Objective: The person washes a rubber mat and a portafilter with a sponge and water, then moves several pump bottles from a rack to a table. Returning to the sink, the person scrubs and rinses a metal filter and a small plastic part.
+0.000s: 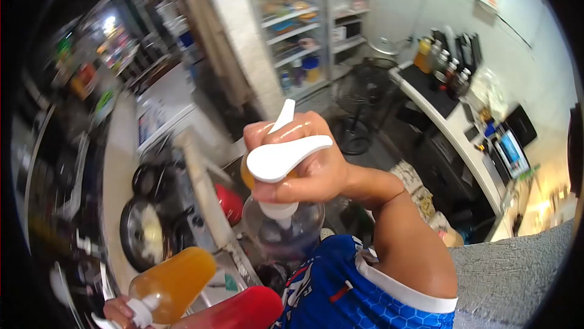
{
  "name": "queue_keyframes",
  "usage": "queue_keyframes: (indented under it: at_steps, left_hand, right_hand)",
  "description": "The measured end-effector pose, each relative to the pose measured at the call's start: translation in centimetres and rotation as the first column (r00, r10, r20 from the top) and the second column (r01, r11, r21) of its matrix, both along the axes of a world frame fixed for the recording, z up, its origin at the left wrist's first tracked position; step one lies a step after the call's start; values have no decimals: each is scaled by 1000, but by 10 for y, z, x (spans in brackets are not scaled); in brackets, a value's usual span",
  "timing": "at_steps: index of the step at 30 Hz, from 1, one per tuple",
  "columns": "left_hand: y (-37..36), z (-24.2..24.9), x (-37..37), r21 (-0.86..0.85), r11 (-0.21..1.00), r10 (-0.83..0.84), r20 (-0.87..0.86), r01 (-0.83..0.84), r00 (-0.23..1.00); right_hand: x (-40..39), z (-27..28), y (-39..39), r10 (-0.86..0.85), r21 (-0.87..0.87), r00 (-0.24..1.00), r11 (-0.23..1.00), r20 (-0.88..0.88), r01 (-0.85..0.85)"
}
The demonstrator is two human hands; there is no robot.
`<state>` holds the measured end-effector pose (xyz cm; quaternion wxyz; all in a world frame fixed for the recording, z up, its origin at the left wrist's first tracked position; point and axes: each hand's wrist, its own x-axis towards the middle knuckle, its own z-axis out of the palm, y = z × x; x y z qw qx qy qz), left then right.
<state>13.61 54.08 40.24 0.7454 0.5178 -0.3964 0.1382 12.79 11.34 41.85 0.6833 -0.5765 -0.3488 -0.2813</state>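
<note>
My right hand [304, 171], wet and raised in the middle of the view, is wrapped around pump bottles by their necks. Two white pump heads [283, 159] stick out of its grip. Below it show a white collar and a clear round bottle [283, 232]; a bit of amber shows at the fingers' left edge. At the lower left, my left hand [117, 312], partly cut off, has its fingers closed at the white collar of a pump bottle with orange liquid [176, 283]. A bottle with red liquid [237, 312] lies tilted beside it; its neck is out of view.
A counter on the left bears a dark round pan [143, 235] and a stove edge. A white sink [219, 283] sits below. Shelves [292, 19] stand ahead, with a black standing fan [359, 92]. On the right, a desk [438, 110] carries several bottles and a laptop [511, 152].
</note>
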Motion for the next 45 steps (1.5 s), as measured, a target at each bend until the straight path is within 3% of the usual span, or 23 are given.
queue_keyframes:
  at_steps: [1, 3, 8, 9, 11, 12, 13, 16, 17, 18, 19, 23, 25, 26, 28, 29, 32, 34, 37, 39, 41, 43, 45]
  left_hand:
    - [-29, -3, 16, 174, 848, 491, 100, -501, 865]
    - [-141, 12, 35, -16, 1000, -21, 164, 24, 986]
    - [-316, -5, 106, 151, 929, -368, 255, 339, 894]
    - [-342, -7, 115, 200, 899, -432, 274, 389, 859]
    - [-388, -9, 133, 335, 732, -634, 17, 593, 773]
    - [-417, -7, 138, 320, 726, -635, -26, 609, 772]
    - [-444, -11, 164, 359, 620, -751, 15, 697, 660]
    - [-518, -27, 181, 285, 611, -746, -107, 739, 658]
    - [-542, -29, 199, 315, 478, -846, -87, 820, 527]
    - [-564, -33, 208, 329, 407, -873, -135, 852, 469]
    - [-597, -37, 222, 409, 301, -938, -36, 862, 345]
    - [-706, -41, 228, 420, 173, -985, 64, 891, 161]
    - [-750, -42, 226, 442, 122, -989, -20, 889, 145]
    - [-777, -44, 222, 402, 86, -994, -32, 911, 108]
    - [-824, -45, 211, 298, -22, -986, -165, 954, 29]
    - [-842, -41, 205, 228, -156, -905, -423, 961, -46]
    - [-928, -58, 186, 328, -66, -989, -150, 942, -17]
    - [-974, -69, 172, 345, -41, -989, -150, 938, 11]
    - [-1039, -98, 144, 361, 4, -966, -241, 933, 97]
    - [-1090, -116, 136, 466, -10, -982, -171, 885, 79]
    - [-1136, -139, 124, 470, 6, -967, -223, 883, 126]
    - [-1184, -167, 117, 502, 23, -986, -130, 865, 101]
    - [-1211, -199, 108, 416, -40, -885, -437, 909, 161]
  right_hand:
    - [1, -4, -24, -98, -38, 995, 994, 1, 98]
    - [3, -14, -69, -331, -104, 938, 934, 100, 341]
    - [-15, -45, -165, -740, -143, 672, 668, -26, 730]
    - [-21, -54, -188, -781, -228, 623, 612, -24, 758]
    - [-27, -70, -216, -840, -85, 525, 538, -134, 839]
    - [-35, -81, -233, -880, -135, 448, 469, -159, 873]
    - [-35, -92, -244, -916, -34, 362, 372, -172, 927]
    - [-56, -122, -281, -875, -3, 259, 285, -410, 959]
    - [-65, -132, -295, -861, 8, 248, 273, -444, 962]
    - [-69, -136, -308, -863, 60, 279, 281, -421, 958]
    - [-74, -139, -320, -863, 109, 311, 292, -399, 950]
    - [-98, -155, -365, -892, 120, 157, 116, -424, 986]
    - [-109, -165, -395, -882, 121, 65, 9, -467, 993]
    - [-109, -167, -410, -871, 78, -52, -103, -489, 992]
    - [-133, -186, -449, -878, 119, 19, -43, -478, 992]
    - [-141, -192, -468, -881, 120, 29, -31, -473, 992]
    - [-160, -218, -522, -878, 122, -20, -89, -478, 988]
    - [-162, -228, -555, -881, 112, -77, -146, -466, 983]
    - [-166, -255, -615, -914, 104, -68, -119, -401, 987]
    - [-184, -266, -656, -913, -26, -30, -21, -408, 999]
    - [-172, -258, -687, -870, 107, -13, -75, -493, 991]
    - [-187, -276, -729, -883, -1, 47, 54, -467, 999]
    - [-184, -281, -757, -851, -22, 3, 17, -525, 1000]
